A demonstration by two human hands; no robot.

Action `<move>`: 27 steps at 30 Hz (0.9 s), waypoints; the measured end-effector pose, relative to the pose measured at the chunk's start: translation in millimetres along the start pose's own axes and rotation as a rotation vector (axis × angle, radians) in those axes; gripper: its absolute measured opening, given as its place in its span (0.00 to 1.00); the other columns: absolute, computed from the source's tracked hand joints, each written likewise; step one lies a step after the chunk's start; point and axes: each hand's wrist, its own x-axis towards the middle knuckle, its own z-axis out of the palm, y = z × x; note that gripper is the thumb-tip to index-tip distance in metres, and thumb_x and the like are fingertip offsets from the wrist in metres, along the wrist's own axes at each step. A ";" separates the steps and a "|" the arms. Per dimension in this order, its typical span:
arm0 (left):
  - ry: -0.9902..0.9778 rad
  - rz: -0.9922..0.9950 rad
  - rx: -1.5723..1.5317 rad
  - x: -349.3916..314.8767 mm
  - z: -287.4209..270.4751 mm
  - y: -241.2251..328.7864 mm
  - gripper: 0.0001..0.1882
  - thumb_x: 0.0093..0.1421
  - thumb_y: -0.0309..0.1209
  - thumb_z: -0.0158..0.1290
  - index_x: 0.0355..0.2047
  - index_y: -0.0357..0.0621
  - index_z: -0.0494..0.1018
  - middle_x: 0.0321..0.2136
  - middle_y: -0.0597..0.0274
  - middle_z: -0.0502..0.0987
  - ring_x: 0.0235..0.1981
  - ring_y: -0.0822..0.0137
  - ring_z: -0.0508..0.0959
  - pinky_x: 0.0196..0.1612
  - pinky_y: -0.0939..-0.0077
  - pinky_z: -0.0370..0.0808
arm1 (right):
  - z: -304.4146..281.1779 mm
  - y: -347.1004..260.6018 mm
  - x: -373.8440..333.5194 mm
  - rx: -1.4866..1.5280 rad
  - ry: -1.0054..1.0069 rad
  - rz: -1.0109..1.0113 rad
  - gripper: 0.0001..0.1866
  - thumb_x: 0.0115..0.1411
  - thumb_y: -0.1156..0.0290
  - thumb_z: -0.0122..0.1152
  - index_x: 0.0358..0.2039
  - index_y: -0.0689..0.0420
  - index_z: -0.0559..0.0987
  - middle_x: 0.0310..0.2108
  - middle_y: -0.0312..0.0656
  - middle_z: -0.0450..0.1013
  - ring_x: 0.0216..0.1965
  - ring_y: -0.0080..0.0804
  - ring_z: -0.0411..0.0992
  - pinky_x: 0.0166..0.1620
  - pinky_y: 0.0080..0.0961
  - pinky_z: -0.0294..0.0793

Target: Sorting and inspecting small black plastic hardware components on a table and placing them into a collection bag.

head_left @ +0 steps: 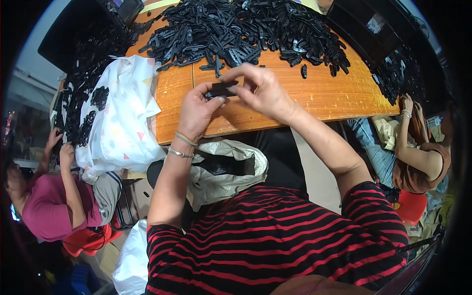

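Observation:
Over the near edge of the wooden table (324, 96), both my hands come together on a small, narrow black plastic part (222, 89). My left hand (195, 110) pinches its left end between thumb and fingers. At its other end are the thumb and bent fingers of my right hand (269, 93), also closed on it. Whether it is one part or two fitted together, I cannot tell. Just beyond my hands lies a heap of long, slim black parts (206, 37). Shorter, rounded black parts (319, 42) form a heap to its right, with one loose piece (304, 71) nearer me.
A pale woven sack (260, 164) stands open below the table edge, something dark inside. White patterned plastic sheeting (123, 113) drapes over the table's left side. Co-workers sit at left (54, 206) and right (420, 164), near more black parts. A white bag (132, 260) stands lower left.

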 end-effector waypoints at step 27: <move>-0.044 -0.183 0.011 -26.2 9.6 10.6 0.10 0.60 0.25 0.55 0.41 0.33 0.73 0.29 0.62 0.79 0.29 0.74 0.80 0.34 0.85 0.78 | 2.2 -1.5 -15.7 -0.388 -0.042 -0.076 0.11 0.53 0.75 0.64 0.37 0.59 0.75 0.30 0.43 0.72 0.25 0.38 0.74 0.28 0.32 0.74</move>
